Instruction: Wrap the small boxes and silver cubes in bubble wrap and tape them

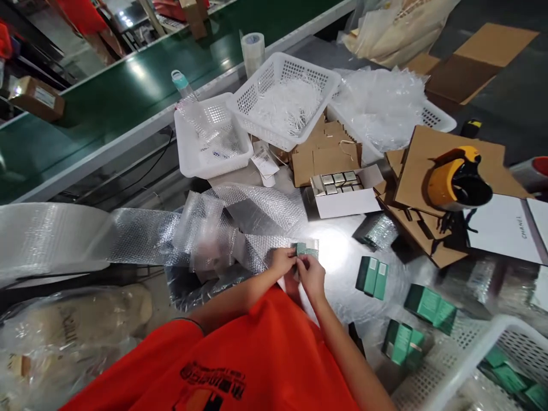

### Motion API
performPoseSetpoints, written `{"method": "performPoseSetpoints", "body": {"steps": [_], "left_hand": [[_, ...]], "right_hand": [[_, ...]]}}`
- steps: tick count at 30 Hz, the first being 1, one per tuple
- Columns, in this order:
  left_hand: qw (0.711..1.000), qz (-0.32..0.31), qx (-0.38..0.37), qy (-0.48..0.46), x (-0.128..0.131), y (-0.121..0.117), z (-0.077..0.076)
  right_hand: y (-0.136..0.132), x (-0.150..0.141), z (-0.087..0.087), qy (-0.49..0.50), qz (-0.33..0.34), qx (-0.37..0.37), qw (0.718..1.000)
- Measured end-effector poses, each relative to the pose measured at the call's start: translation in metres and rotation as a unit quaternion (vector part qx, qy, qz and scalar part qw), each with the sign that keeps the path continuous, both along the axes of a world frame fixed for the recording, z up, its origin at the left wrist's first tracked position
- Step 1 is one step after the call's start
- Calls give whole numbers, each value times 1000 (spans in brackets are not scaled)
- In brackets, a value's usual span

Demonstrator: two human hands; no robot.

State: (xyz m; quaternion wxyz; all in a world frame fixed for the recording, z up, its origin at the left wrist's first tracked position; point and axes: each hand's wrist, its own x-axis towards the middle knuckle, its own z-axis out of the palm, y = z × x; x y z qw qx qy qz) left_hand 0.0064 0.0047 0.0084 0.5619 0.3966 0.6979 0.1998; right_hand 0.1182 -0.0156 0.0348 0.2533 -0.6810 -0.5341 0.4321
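My left hand [282, 261] and my right hand [312, 276] meet at the steel table's edge, fingers closed on a small green box [301, 248]. The box lies at the end of a strip of bubble wrap [261, 249] that runs in from the left. Fingertips cover part of the box, so I cannot tell whether the wrap goes around it. To the right stands a pair of green boxes [371, 277] with white labels. More green boxes [430, 305] sit farther right, and another green group [401, 342] is nearer me.
A bubble wrap roll [51, 237] is at the left. Behind are white baskets [240, 105], a white carton of small boxes [353, 201] and a yellow tape dispenser [443, 185] on cardboard. A white basket [483, 348] stands front right. A green conveyor [154, 74] crosses the back; a person [85, 23] stands beyond.
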Motion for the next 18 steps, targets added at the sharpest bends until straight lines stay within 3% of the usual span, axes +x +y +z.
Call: {"method": "performPoseSetpoints", "body": {"steps": [4, 14, 18], "left_hand": [[999, -44, 18, 21, -4, 0, 4], [990, -42, 16, 137, -2, 2, 5], [991, -41, 45, 122, -3, 0, 3]], "right_hand": [[-4, -1, -7, -30, 8, 29, 999], [-29, -20, -16, -61, 24, 75, 995], [-27, 0, -17, -28, 1, 88, 996]]}}
